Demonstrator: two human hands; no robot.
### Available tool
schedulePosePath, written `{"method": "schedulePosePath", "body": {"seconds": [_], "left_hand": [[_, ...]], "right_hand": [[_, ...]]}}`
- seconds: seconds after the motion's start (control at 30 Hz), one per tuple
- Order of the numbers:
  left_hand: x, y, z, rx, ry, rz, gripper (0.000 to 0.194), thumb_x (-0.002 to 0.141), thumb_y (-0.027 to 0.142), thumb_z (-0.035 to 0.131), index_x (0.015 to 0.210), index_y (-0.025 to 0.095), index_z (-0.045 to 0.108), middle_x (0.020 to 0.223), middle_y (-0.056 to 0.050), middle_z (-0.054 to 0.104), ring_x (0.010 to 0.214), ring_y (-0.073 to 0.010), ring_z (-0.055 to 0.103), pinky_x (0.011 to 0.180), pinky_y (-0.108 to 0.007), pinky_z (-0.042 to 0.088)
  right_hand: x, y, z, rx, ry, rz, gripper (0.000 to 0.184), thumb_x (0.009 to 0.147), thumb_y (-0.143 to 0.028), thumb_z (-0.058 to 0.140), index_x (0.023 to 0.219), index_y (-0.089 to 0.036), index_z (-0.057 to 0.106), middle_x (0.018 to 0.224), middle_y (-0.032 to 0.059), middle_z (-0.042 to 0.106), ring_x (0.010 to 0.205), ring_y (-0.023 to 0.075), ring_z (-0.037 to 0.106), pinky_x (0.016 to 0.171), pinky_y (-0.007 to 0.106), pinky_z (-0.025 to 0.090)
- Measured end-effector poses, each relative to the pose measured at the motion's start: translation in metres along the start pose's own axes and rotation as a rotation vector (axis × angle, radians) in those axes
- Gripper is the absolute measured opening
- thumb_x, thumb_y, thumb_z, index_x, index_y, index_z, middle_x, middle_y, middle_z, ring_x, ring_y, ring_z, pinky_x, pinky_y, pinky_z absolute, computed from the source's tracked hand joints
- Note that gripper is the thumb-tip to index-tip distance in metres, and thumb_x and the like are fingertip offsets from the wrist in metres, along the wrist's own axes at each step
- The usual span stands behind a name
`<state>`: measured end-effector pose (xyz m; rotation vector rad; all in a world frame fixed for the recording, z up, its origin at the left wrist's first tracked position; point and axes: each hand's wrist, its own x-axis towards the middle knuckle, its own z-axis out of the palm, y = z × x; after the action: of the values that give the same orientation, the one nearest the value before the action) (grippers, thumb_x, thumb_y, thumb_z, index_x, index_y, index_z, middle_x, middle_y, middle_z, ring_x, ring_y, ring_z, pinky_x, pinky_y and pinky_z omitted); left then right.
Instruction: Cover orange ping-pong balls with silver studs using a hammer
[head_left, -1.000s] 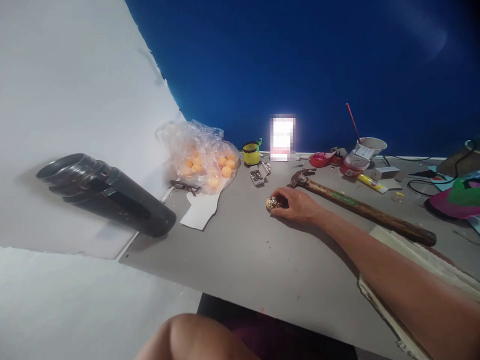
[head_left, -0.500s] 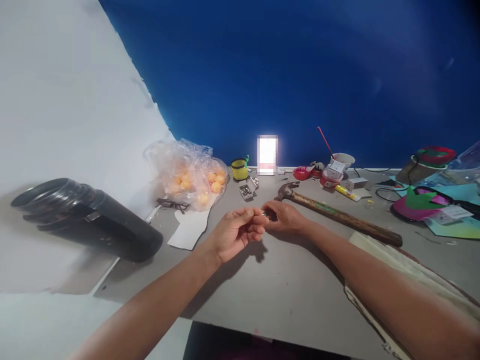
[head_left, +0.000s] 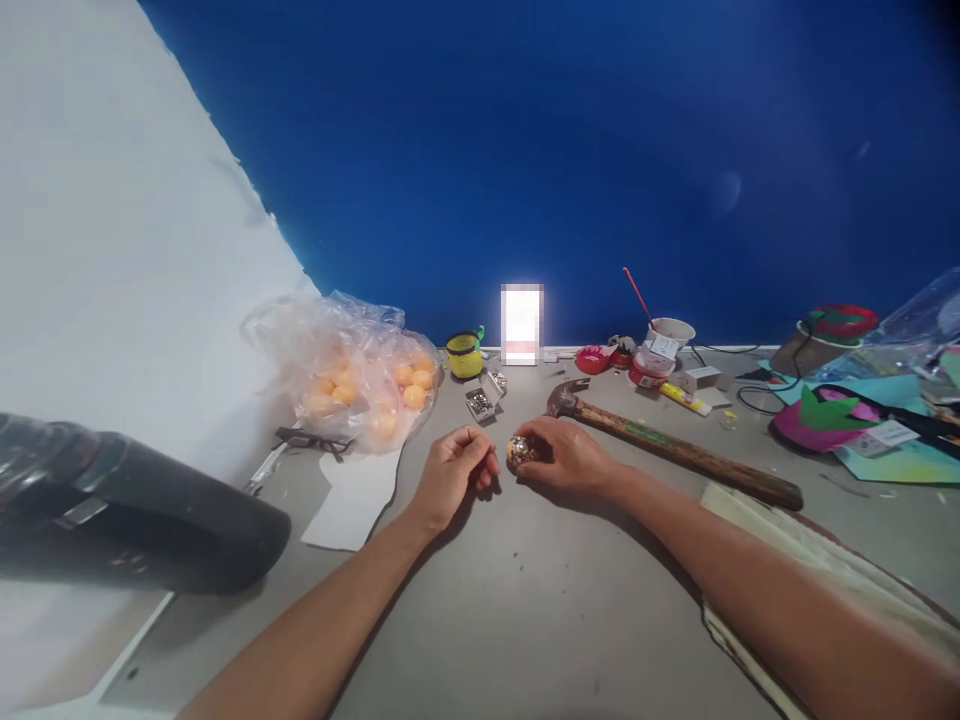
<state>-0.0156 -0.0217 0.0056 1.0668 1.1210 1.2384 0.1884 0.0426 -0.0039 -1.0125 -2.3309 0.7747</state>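
Observation:
In my right hand point(head_left: 562, 455) is a small orange ball point(head_left: 514, 453) studded with shiny silver pins, gripped between thumb and fingers just above the table. My left hand point(head_left: 455, 468) is beside it, a small gap away, with its fingers curled and thumb pressed to the index finger. Whatever that pinch holds, if anything, is hidden. Beyond my hands sits a small open box point(head_left: 480, 403) of silver thumbtacks. A claw hammer point(head_left: 675, 445) with a worn wooden handle lies just past my right hand.
On the left are a large black bottle point(head_left: 150, 510), glasses point(head_left: 315, 440), white paper point(head_left: 352, 500) and plastic bags of orange balls point(head_left: 360, 385). A yellow cup point(head_left: 464, 355) and a bright screen point(head_left: 522, 325) stand at the back. Right: cups, a yellow tube point(head_left: 685, 399), a cloth point(head_left: 810, 560).
My left hand has drawn away from my right hand and the ball, opening a gap between them. The ball now shows more plainly. The view has shifted, bringing the bottle lower left.

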Motion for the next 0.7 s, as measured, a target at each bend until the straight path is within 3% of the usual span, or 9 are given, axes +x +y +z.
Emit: {"method": "schedulePosePath", "body": {"seconds": [0.17, 0.3, 0.4, 0.47, 0.6, 0.7], "left_hand": [[-0.008, -0.002, -0.003, 0.392, -0.086, 0.150, 0.015, 0.093, 0.031, 0.064, 0.090, 0.018, 0.069, 0.073, -0.002, 0.074, 0.058, -0.0122, 0.061, 0.058, -0.024, 0.049], [-0.009, -0.004, -0.005, 0.665, -0.191, 0.384, 0.026, 0.098, 0.032, 0.059, 0.076, 0.020, 0.066, 0.071, -0.002, 0.071, 0.069, -0.0167, 0.066, 0.072, -0.030, 0.053], [-0.006, -0.004, -0.007, 0.755, -0.060, 0.586, 0.020, 0.098, 0.032, 0.059, 0.084, 0.021, 0.069, 0.091, -0.007, 0.074, 0.091, -0.0215, 0.068, 0.088, -0.036, 0.054], [-0.005, -0.004, -0.009, 0.716, 0.044, 0.583, 0.016, 0.098, 0.032, 0.058, 0.098, 0.021, 0.070, 0.095, -0.006, 0.074, 0.089, -0.0204, 0.069, 0.084, -0.034, 0.055], [-0.004, -0.004, -0.012, 0.675, 0.092, 0.405, 0.022, 0.101, 0.031, 0.050, 0.091, 0.021, 0.066, 0.063, 0.003, 0.060, 0.058, -0.0142, 0.058, 0.061, -0.026, 0.048], [-0.003, -0.004, -0.013, 0.631, 0.141, 0.455, 0.016, 0.091, 0.018, 0.049, 0.090, 0.021, 0.065, 0.074, 0.000, 0.065, 0.068, -0.0153, 0.062, 0.066, -0.027, 0.049]], "right_hand": [[0.001, 0.002, 0.000, 0.099, 0.193, 0.016, 0.037, 0.078, -0.026, 0.074, 0.114, -0.020, 0.070, 0.091, 0.0012, 0.070, 0.074, 0.0149, 0.059, 0.071, 0.028, 0.046], [0.002, 0.000, -0.001, 0.185, 0.289, 0.016, 0.043, 0.076, -0.023, 0.074, 0.119, -0.020, 0.068, 0.092, 0.0019, 0.070, 0.071, 0.0144, 0.059, 0.067, 0.027, 0.048], [0.001, -0.005, 0.000, 0.204, 0.330, -0.016, 0.038, 0.075, -0.020, 0.072, 0.113, -0.020, 0.068, 0.096, 0.0030, 0.070, 0.075, 0.0149, 0.062, 0.066, 0.027, 0.050], [0.000, -0.008, 0.001, 0.222, 0.337, -0.021, 0.037, 0.074, -0.017, 0.070, 0.110, -0.021, 0.067, 0.096, 0.0029, 0.069, 0.076, 0.0152, 0.062, 0.064, 0.027, 0.050], [-0.003, -0.016, 0.001, 0.281, 0.311, -0.007, 0.037, 0.074, -0.016, 0.070, 0.110, -0.022, 0.065, 0.101, 0.0036, 0.069, 0.078, 0.0151, 0.063, 0.061, 0.026, 0.051], [-0.005, -0.021, 0.001, 0.331, 0.306, -0.059, 0.036, 0.076, -0.020, 0.073, 0.112, -0.022, 0.064, 0.106, 0.0048, 0.070, 0.083, 0.0159, 0.065, 0.064, 0.026, 0.053]]}}
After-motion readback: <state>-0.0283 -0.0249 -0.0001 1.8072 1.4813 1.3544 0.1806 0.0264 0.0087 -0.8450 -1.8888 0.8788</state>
